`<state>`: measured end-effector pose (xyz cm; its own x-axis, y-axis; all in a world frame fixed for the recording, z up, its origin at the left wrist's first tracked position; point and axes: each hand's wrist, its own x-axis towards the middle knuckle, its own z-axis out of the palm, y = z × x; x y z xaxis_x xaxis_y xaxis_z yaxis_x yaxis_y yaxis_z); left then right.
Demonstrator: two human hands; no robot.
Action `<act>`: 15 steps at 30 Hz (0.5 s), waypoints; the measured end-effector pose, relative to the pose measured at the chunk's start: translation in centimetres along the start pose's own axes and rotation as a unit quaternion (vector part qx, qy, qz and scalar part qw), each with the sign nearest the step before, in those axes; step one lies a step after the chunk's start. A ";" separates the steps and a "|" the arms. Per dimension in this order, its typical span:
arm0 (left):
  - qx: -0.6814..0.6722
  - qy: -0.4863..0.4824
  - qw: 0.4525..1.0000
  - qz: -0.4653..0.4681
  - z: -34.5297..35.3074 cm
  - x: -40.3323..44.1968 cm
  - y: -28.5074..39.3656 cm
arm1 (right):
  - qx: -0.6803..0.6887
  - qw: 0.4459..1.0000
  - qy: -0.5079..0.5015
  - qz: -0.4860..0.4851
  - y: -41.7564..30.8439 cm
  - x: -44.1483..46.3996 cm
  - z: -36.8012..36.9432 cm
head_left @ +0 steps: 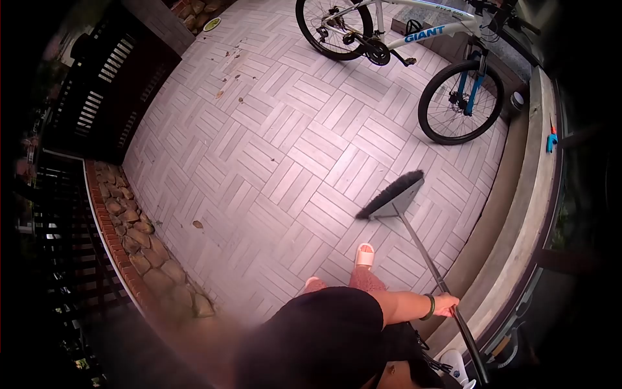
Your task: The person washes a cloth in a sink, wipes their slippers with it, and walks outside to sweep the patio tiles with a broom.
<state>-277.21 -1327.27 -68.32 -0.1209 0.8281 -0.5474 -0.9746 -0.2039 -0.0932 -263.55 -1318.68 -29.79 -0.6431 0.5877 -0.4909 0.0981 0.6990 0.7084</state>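
Note:
My left hand point(446, 305), with a dark green bangle at the wrist, reaches across to the right and is closed round the handle of a broom point(422, 247). The grey handle slants from the lower right edge up to a wide head. Its dark bristles point(391, 194) meet the tiled floor point(278, 139) beyond my feet. My right hand is out of sight. A pink sandal point(365, 254) shows on one foot; the other foot is partly covered by my black top point(311, 337).
A white and blue bicycle point(424, 34) stands at the back right. Dry leaves point(197, 224) lie scattered on the tiles. A stone-edged bed point(139, 236) and dark gate point(120, 78) border the left. A concrete ledge point(518, 194) runs along the right, with white footwear point(457, 366) near its lower end.

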 end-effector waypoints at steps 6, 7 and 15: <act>-0.039 0.141 0.973 0.181 -3.8 -0.4 16.3 | 0.055 0.992 0.101 -0.047 -6.5 14.9 -6.5; -0.041 0.161 0.963 0.211 -6.1 -2.0 20.3 | 0.072 0.976 0.192 -0.078 -9.4 16.8 -8.5; -0.161 0.290 0.859 0.390 -30.4 -24.1 50.1 | 0.129 0.882 0.264 -0.368 -38.5 24.7 -35.2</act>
<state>-317.38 -1373.34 -85.09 -0.5076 -0.0070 -0.8615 -0.5259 -0.7895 0.3163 -309.95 -1345.45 -51.31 -0.8618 -0.2884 -0.4174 -0.3679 0.9217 0.1227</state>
